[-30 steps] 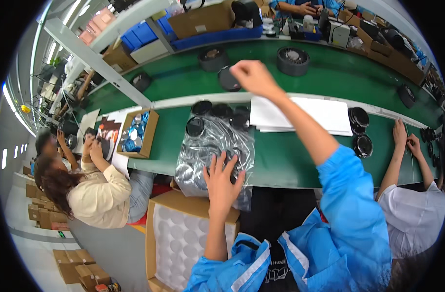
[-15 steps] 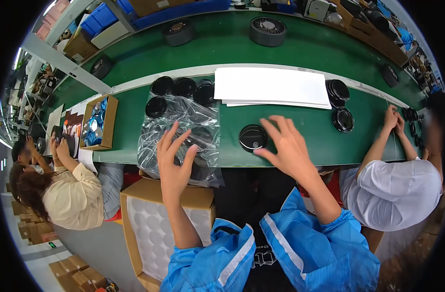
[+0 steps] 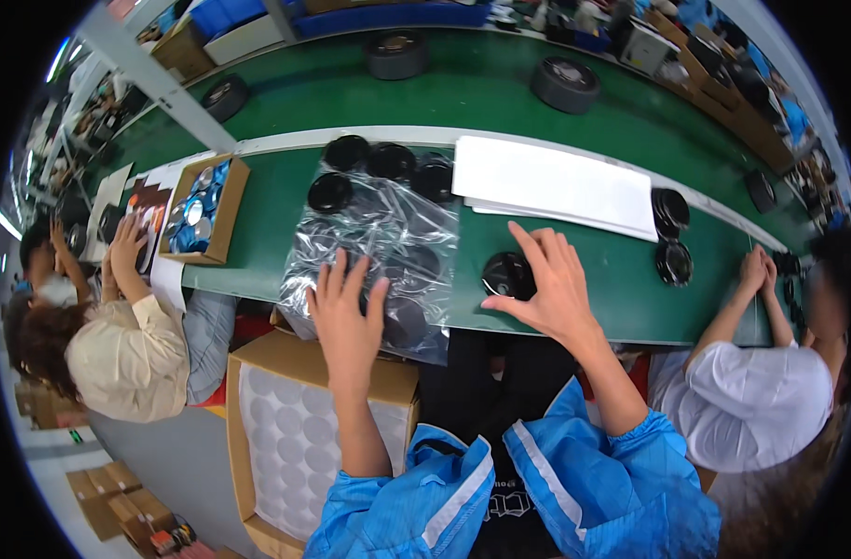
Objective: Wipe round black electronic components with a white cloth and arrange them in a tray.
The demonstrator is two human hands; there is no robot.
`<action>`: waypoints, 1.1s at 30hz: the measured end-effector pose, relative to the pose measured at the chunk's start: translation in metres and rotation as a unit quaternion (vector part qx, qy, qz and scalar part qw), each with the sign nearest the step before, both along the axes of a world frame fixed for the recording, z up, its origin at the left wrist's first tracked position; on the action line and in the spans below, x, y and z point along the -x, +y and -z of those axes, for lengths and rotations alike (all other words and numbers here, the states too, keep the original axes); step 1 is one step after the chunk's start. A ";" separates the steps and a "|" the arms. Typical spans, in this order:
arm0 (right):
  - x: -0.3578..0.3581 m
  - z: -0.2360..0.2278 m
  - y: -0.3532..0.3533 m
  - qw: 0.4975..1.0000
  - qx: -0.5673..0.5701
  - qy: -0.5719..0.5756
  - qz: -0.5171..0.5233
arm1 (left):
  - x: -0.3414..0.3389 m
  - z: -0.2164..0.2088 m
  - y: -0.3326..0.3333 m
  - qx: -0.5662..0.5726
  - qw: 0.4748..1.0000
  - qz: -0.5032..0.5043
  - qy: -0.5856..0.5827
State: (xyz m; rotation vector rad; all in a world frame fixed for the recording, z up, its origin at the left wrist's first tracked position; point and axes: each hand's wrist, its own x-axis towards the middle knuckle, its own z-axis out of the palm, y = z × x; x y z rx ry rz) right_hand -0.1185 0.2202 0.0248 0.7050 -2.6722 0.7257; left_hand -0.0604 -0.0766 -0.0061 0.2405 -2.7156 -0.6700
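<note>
My left hand (image 3: 346, 312) is open, its fingers spread on or just above a clear plastic sheet (image 3: 369, 228) with round dark discs showing through it. Along the sheet's far edge sit several glossy black round caps (image 3: 391, 160). To the right, a single black round cap (image 3: 507, 277) lies on the green bench. My right hand (image 3: 556, 289) curves around its right side, thumb and fingers apart. Whether the fingertips touch the cap I cannot tell.
White sheets (image 3: 556, 186) lie beyond my right hand, with black caps (image 3: 671, 212) stacked beside them. A carton of blue-and-silver parts (image 3: 222, 219) stands left. Below the bench edge is an open carton (image 3: 244, 447) with a white tray. Dark wheels (image 3: 565, 86) stand on the far green surface. Co-workers sit both sides.
The view has tilted, shifting the bench in the picture. My left hand has come down onto or close over the plastic sheet. My right hand stays beside the single cap, still spread.
</note>
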 end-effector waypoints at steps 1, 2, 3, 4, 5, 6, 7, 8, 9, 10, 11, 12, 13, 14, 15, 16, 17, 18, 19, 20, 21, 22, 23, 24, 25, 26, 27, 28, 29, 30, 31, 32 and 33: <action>0.001 -0.008 -0.005 0.999 0.029 0.012 0.010 | 0.001 0.004 0.005 0.022 1.000 0.003 0.005; 0.011 -0.017 -0.016 0.999 0.032 0.011 0.005 | 0.002 0.007 0.010 0.046 0.999 0.004 0.010; 0.033 -0.027 -0.035 0.996 0.055 0.051 -0.038 | 0.002 0.009 0.013 0.071 0.997 0.005 0.013; 0.052 -0.035 -0.058 0.990 0.079 0.089 -0.074 | 0.001 0.010 0.013 0.077 0.997 0.006 0.010; 0.071 -0.036 -0.092 0.981 0.103 0.107 -0.127 | -0.003 0.008 0.010 0.079 0.997 0.002 -0.001; 0.091 -0.034 -0.127 0.968 0.124 0.129 -0.177 | -0.003 0.007 0.008 0.081 0.997 0.000 -0.007; 0.105 -0.029 -0.160 0.965 0.098 0.116 -0.214 | -0.003 0.006 0.006 0.083 0.996 -0.003 -0.014; 0.122 -0.022 -0.184 0.961 0.070 0.106 -0.247 | -0.002 0.004 0.007 0.090 0.996 -0.005 -0.010; 0.146 0.011 -0.202 0.952 0.030 0.151 -0.266 | -0.002 0.004 0.011 0.091 0.996 0.001 -0.010; 0.171 0.038 -0.215 0.940 -0.012 0.194 -0.279 | 0.001 0.005 0.014 0.091 0.996 0.010 -0.010; 0.184 0.039 -0.223 0.938 -0.003 0.200 -0.283 | 0.000 0.005 0.012 0.091 0.996 0.009 -0.014; 0.198 0.042 -0.223 0.928 0.001 0.178 -0.327 | 0.001 0.004 0.010 0.100 0.995 0.004 -0.012; 0.207 0.046 -0.223 0.916 0.003 0.153 -0.371 | 0.000 0.005 0.008 0.099 0.995 0.004 -0.012; 0.213 0.045 -0.223 0.902 0.003 0.126 -0.414 | -0.002 0.006 0.011 0.094 0.995 0.006 -0.014; 0.218 0.043 -0.228 0.902 0.007 0.125 -0.414 | -0.003 0.006 0.011 0.088 0.996 0.011 -0.015; 0.223 0.038 -0.230 0.923 0.019 0.048 -0.383 | -0.003 0.005 0.013 0.089 0.996 0.016 -0.018; 0.230 0.028 -0.229 0.937 0.031 -0.030 -0.346 | -0.003 0.003 0.012 0.079 0.996 0.015 -0.026; 0.247 0.014 -0.222 0.956 0.124 -0.012 -0.267 | -0.001 0.000 0.013 0.068 0.997 0.018 -0.033; 0.270 -0.005 -0.201 0.962 0.211 0.009 -0.176 | 0.005 -0.001 0.018 0.053 0.997 0.030 -0.040; 0.298 -0.019 -0.171 0.952 0.283 0.027 -0.116 | 0.011 -0.001 0.025 0.047 0.996 0.056 -0.044; 0.296 -0.039 -0.164 0.931 0.355 0.037 -0.073 | 0.007 -0.002 0.018 0.035 0.997 0.051 -0.038; 0.284 -0.046 -0.143 0.933 0.353 -0.020 -0.063 | 0.005 -0.002 0.012 0.023 0.998 0.049 -0.032; 0.254 -0.070 -0.129 0.931 0.350 -0.074 -0.067 | 0.003 -0.004 0.001 0.010 0.999 0.033 -0.019; 0.216 -0.085 -0.108 0.924 0.355 -0.122 -0.070 | 0.000 -0.003 -0.009 0.004 0.999 0.030 -0.024; 0.178 -0.090 -0.073 0.917 0.359 -0.165 -0.062 | 0.002 -0.005 -0.013 0.006 1.000 0.020 -0.008; 0.155 -0.077 -0.031 0.905 0.379 -0.176 -0.074 | 0.007 -0.006 -0.013 0.010 1.000 0.013 0.009; 0.122 -0.061 0.005 0.892 0.402 -0.197 -0.058 | 0.008 -0.008 -0.010 0.003 1.000 0.021 0.005; 0.084 -0.059 0.045 0.897 0.364 -0.251 -0.010 | 0.012 -0.013 -0.003 -0.029 0.998 0.014 0.054; 0.049 -0.049 0.075 0.892 0.324 -0.306 0.080 | 0.015 -0.020 0.003 -0.060 0.993 0.004 0.103; 0.024 -0.021 0.101 0.885 0.343 -0.293 0.111 | 0.021 -0.023 0.014 -0.097 0.984 -0.001 0.150; 0.004 -0.002 0.109 0.876 0.364 -0.286 0.137 | 0.022 -0.021 0.020 -0.103 0.984 0.009 0.144; -0.007 0.009 0.119 0.874 0.363 -0.287 0.149 | 0.025 -0.019 0.028 -0.067 0.991 0.048 0.103; -0.013 0.013 0.116 0.914 0.251 -0.266 0.176 | 0.027 -0.018 0.032 -0.026 0.994 0.081 0.063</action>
